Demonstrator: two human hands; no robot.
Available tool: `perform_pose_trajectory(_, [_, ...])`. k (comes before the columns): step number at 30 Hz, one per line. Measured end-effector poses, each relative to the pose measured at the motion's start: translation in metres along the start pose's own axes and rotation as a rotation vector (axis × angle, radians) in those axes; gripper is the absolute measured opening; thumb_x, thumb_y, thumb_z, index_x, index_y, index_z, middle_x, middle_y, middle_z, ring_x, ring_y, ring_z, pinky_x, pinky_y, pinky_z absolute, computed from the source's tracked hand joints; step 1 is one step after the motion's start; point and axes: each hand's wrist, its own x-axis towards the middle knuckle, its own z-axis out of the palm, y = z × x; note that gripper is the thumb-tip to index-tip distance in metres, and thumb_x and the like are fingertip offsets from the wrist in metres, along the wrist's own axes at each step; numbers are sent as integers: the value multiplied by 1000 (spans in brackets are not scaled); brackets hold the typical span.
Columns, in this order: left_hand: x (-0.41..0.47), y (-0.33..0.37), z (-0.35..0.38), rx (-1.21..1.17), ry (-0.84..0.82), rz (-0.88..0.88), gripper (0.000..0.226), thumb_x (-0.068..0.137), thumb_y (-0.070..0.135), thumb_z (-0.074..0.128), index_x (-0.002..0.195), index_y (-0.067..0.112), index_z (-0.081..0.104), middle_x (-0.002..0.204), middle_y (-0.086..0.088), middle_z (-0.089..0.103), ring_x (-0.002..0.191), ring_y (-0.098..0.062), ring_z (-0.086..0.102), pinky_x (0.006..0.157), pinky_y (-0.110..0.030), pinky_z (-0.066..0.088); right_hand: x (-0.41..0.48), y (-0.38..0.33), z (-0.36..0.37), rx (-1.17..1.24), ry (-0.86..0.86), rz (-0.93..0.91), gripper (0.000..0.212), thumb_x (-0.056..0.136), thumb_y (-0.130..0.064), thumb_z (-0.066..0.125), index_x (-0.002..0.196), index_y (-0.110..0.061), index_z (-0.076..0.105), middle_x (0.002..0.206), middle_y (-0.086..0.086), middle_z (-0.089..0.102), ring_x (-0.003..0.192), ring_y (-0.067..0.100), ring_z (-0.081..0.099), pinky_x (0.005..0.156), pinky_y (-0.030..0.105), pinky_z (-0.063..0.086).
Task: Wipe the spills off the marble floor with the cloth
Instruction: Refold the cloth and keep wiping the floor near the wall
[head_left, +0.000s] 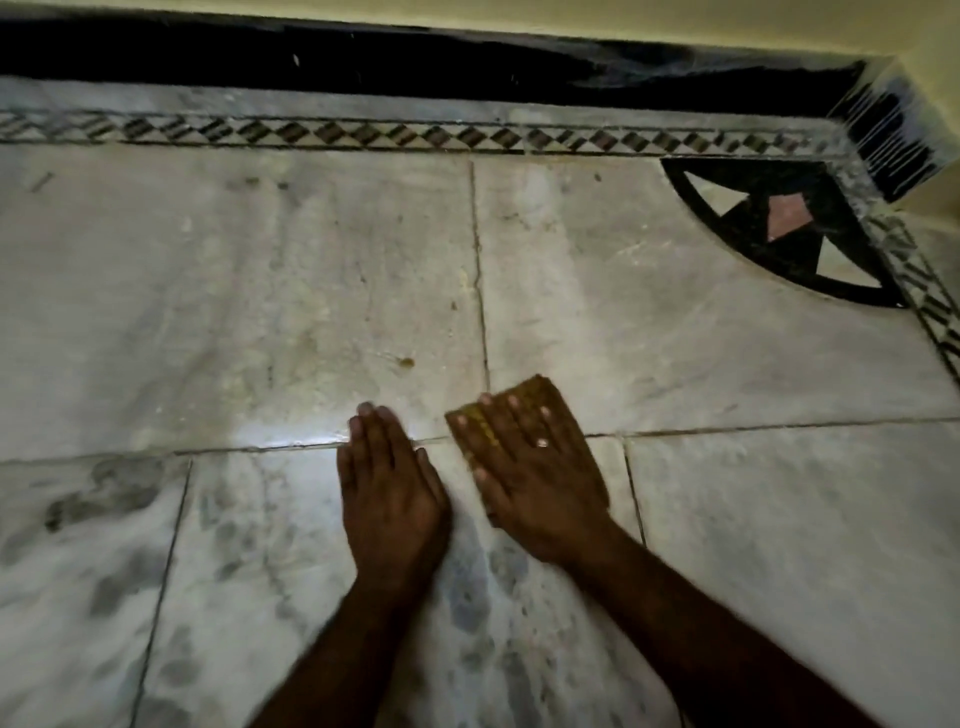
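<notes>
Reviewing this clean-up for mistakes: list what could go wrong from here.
1. The brown spot lies on the marble floor ahead and left of the cloth; a straight stroke could miss it.
2. The right hand presses the cloth with flat fingers only, so the cloth may slip out from under it.
3. The left hand rests bare on the floor and might smear the grey smudges near it.

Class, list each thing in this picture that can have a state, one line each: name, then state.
right hand: fingers straight, pressing the cloth
cloth: flat on the marble floor
left hand: flat on bare floor, holding nothing
spill: small brown spot, not yet wiped
marble floor: smudged with grey marks
</notes>
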Motion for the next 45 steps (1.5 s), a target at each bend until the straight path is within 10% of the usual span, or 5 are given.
perform_pose_trajectory(6, [1,1,5,16,24,-39,61,104,27,25,155,-6,16,164,-25,15,154,-36,15,126,-46,7,77,13,8,-6,14,307,55,109,-39,33,162,-25,34,166,13,37,152,38,36,127,57,20])
perform_pose_trajectory(12, [0,-3,4,-62,16,-61,68,95,18,30,154,-10,11,162,-32,10,153,-42,9,124,-54,15,124,-63,3,249,-244,-115,64,102,-50,14,163,-32,24,173,4,20,161,29,14,128,41,-9])
perform_pose_trajectory(28, [2,-10,-6,-598,213,-119,66,101,32,25,157,1,10,166,-11,8,156,-17,3,126,-33,-2,113,-53,10,188,-237,-372,57,105,-45,29,159,-30,39,166,6,40,154,32,33,128,51,16])
perform_pose_trajectory(39, [3,-7,-9,-431,89,-52,65,99,28,22,156,-3,19,164,-21,20,153,-33,17,126,-44,4,-84,127,-18,-1,-136,295,54,107,-37,32,157,-20,42,161,17,44,146,42,45,119,52,29])
perform_pose_trajectory(45, [2,2,-12,-314,-70,133,61,99,28,26,154,1,31,163,-16,29,153,-28,21,126,-40,5,-135,107,-14,-71,-258,621,64,111,-50,25,159,-10,38,161,32,35,144,59,36,116,76,23])
